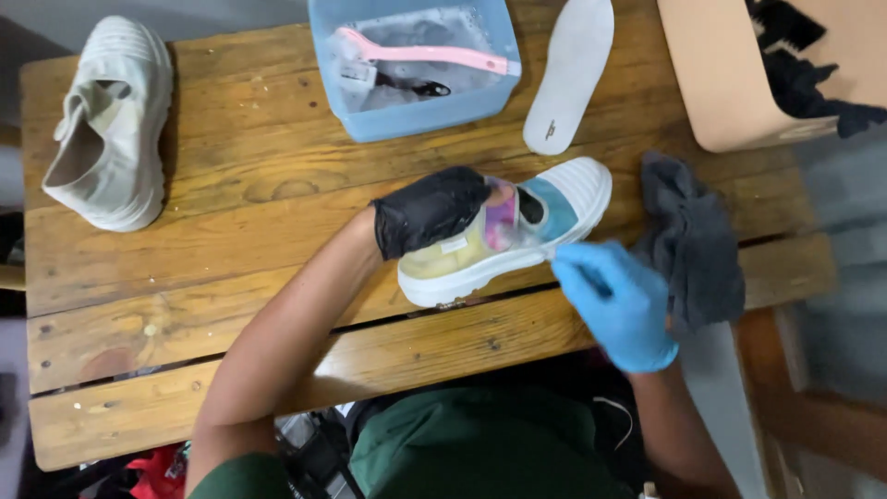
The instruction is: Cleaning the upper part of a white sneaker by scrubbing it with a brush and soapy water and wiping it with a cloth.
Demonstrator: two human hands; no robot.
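Your left hand (430,211) is clamped on the shoe (517,236); your right hand (617,300) pinches at its side. Loosen either and the shoe may slide toward the table (277,176) edge.

rough wooden table (240,176); translucent plastic tub (416,115)

A pastel tie-dyed canvas sneaker with a thick white rubber sole (506,242) lies tipped on its side, toe pointing away from the black-gloved grip on its heel and upper; a small brush, blurred, meets its side just beside the blue-gloved grip.
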